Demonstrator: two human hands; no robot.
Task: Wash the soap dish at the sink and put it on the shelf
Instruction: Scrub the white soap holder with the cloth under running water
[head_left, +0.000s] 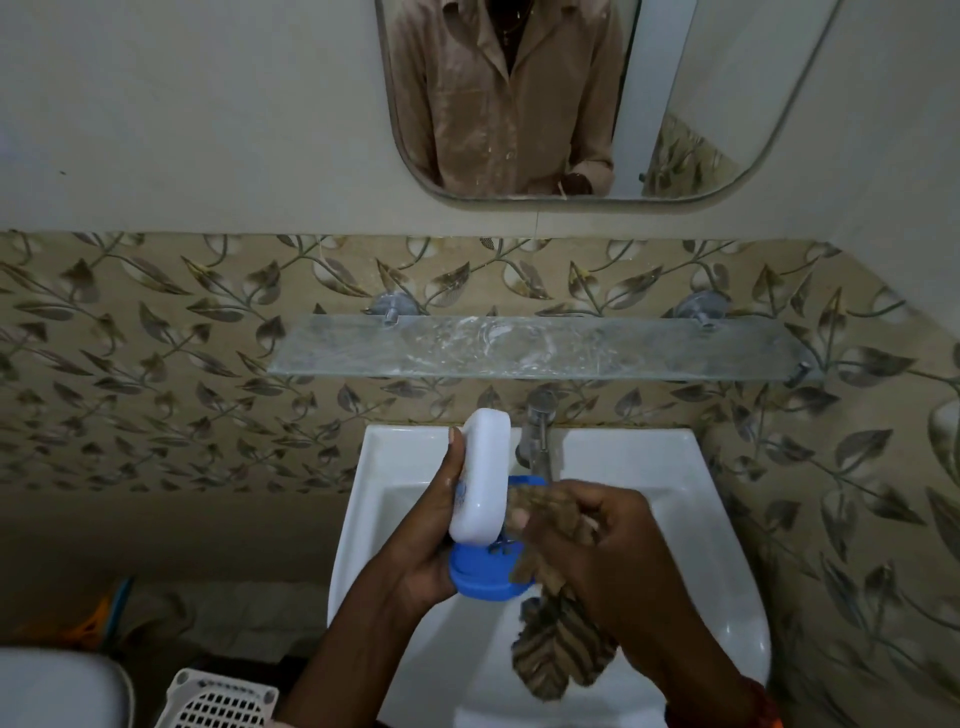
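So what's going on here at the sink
A person is washing a soap dish over the white sink. The left hand holds the blue soap dish together with a white bar of soap. The right hand grips a brown striped cloth and presses it against the dish, just below the tap. The glass shelf above has nothing on it yet.

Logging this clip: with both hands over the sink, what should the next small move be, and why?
Probably keep rubbing the cloth inside the blue soap dish. The left hand holds dish and white lid over the sink, the right hand grips the cloth, and the shelf waits.
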